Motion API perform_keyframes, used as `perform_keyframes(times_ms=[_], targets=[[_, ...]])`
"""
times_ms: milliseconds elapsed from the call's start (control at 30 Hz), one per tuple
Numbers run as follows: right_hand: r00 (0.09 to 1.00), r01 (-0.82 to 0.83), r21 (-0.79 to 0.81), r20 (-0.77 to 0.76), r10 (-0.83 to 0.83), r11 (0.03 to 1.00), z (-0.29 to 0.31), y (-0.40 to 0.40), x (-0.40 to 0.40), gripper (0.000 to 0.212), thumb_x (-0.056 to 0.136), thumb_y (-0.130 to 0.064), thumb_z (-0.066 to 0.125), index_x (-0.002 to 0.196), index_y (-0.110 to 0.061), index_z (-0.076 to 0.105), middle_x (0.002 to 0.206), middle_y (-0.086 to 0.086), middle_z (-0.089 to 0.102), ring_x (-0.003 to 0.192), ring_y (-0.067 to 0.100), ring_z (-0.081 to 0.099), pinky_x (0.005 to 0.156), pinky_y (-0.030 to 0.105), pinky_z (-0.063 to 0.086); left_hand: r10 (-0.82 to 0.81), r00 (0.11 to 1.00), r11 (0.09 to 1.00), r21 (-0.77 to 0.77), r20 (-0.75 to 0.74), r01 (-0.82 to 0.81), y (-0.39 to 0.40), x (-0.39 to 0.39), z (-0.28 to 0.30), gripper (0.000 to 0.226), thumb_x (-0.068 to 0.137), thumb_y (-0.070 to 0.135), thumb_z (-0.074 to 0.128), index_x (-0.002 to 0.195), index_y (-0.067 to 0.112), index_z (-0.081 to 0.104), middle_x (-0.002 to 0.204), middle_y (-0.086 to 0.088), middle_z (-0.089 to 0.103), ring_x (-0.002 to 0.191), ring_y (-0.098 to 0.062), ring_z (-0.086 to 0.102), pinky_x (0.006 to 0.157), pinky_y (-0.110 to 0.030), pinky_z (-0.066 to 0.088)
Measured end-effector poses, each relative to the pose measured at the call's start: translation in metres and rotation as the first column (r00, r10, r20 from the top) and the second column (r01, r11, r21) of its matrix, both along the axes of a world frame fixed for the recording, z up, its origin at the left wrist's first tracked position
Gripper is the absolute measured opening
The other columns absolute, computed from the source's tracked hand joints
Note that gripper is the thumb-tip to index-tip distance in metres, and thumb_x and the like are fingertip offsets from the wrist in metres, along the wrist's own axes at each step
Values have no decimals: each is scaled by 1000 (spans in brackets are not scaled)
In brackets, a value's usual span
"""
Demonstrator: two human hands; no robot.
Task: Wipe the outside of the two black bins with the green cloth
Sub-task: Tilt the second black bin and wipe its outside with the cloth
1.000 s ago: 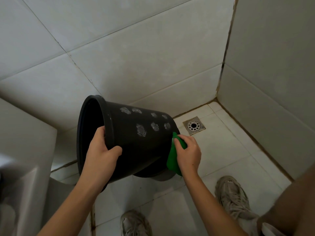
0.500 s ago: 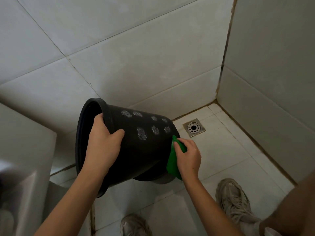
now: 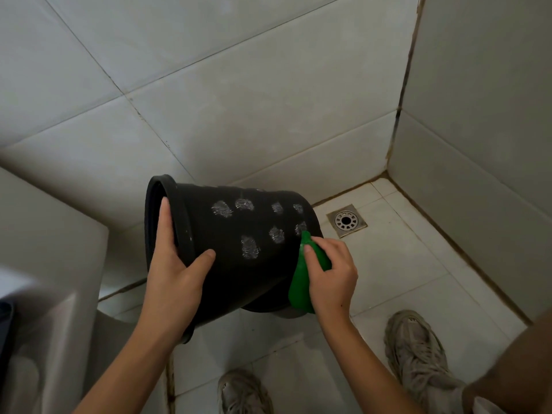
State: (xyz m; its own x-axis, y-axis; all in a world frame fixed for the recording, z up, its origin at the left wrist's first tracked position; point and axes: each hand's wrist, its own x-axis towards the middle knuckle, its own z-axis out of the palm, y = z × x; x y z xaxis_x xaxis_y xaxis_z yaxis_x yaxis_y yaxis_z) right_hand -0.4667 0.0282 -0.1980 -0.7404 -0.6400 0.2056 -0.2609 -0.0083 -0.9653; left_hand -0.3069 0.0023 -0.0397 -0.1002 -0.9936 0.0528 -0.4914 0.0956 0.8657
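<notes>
A black bin (image 3: 236, 264) is held off the floor on its side, mouth to the left, base to the right. Several whitish smudges dot its upper wall. My left hand (image 3: 176, 270) grips the rim, fingers inside the mouth and thumb on the outer wall. My right hand (image 3: 331, 276) holds the green cloth (image 3: 300, 289) and presses it against the bin's base edge. Only one black bin is in view.
Tiled walls meet in a corner at the back right. A metal floor drain (image 3: 346, 220) sits just right of the bin. My two shoes (image 3: 415, 351) stand on the tiled floor below. A white fixture (image 3: 44, 264) fills the left side.
My left hand has shifted up along the rim, with its fingers now reaching inside the mouth. The bin has turned slightly. My right hand stays with the cloth at the base.
</notes>
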Motion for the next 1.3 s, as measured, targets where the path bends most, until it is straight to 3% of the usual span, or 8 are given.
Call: perform_keyframes(times_ms=[100,200,333,567,833,1000,1167,1300], targets=[[999,-35,-63,-32,33,997,13,1,11,24,84,-27,69,104,-14,72,98,-9,61,87,9,60,72,5,46,-22,1000,999,24,-19,23,-5,3,3,94,91,-4,57,152,48,8,150,13,38,131,-10,46,107,-49,44],[990,-116,-94,-90,108,989,29,0,23,30,85,-37,59,103,-17,72,99,-15,58,88,8,59,72,16,49,-18,997,999,34,-70,20,-9,3,1,85,89,-8,55,150,42,24,137,12,52,122,-8,54,104,-48,46],[981,-160,-114,-132,144,981,40,-2,28,32,85,-37,57,103,-15,73,98,-12,59,89,9,59,74,14,47,-47,996,997,59,-78,52,-5,1,-2,79,90,-6,55,145,46,32,121,22,61,115,-5,59,100,-46,49],[968,-155,-144,-220,121,977,51,-8,24,29,87,-33,59,102,-13,73,95,-3,64,87,8,58,72,12,47,-72,992,995,66,-101,79,0,0,-3,88,92,-6,53,149,50,16,115,38,56,110,8,58,92,-31,52],[925,-154,-41,-358,129,987,58,-15,39,31,88,-35,55,103,-15,74,96,-2,64,84,5,53,70,4,35,-111,984,993,30,-141,116,-1,-3,-6,88,90,-13,51,151,43,21,118,27,62,111,2,62,84,-18,55],[862,-255,-99,-475,180,962,54,-5,44,25,89,-29,60,102,-14,74,97,1,65,82,12,58,67,16,47,-122,979,992,21,-165,128,1,-4,-4,87,89,-17,50,152,37,24,117,22,65,110,-1,63,83,-15,54],[937,-133,-5,-326,124,991,65,-18,38,26,87,-33,59,101,-16,74,93,-3,64,80,8,56,66,6,33,-100,979,994,22,-175,105,2,-5,-8,86,88,-17,50,151,37,26,118,21,65,111,-1,63,86,-19,55],[948,-107,3,-301,103,994,67,-5,56,25,87,-33,60,102,-18,73,95,-4,63,81,6,54,67,9,38,-100,979,994,20,-179,105,3,-5,-7,89,87,-21,50,151,35,27,123,10,65,111,-5,64,90,-22,54]])
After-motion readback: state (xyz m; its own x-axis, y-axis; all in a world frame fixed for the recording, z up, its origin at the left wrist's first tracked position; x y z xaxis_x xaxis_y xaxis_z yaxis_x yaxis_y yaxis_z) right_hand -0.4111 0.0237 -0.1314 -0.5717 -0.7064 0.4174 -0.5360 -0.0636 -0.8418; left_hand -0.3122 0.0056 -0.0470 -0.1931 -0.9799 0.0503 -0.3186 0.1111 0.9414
